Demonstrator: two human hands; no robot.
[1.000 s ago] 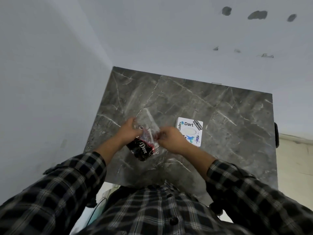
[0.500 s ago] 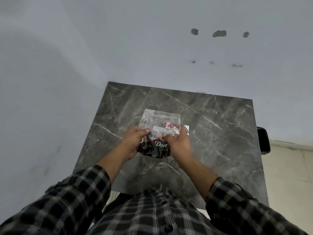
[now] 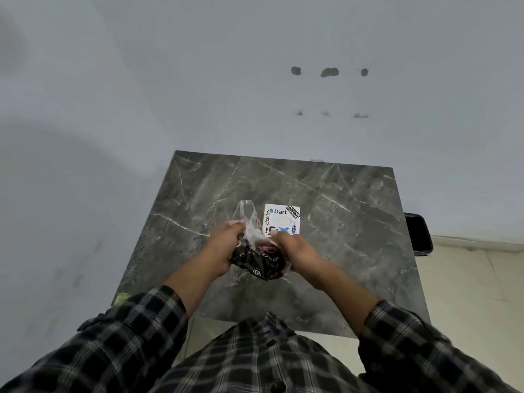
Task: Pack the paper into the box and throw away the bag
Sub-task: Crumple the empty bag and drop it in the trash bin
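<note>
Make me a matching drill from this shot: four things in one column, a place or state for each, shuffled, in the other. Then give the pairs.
Things
1. clear plastic bag
2. white Dart sheet
3. black Dove wrapper
4. marble table

Descriptions
A. lies flat on the table, beyond the right hand
B. crumpled and dark, low between both hands
C. grey with pale veins, set against the wall
D. see-through, sticking up by the left hand

Pairs: 1-D, 2-A, 3-B, 4-C
</note>
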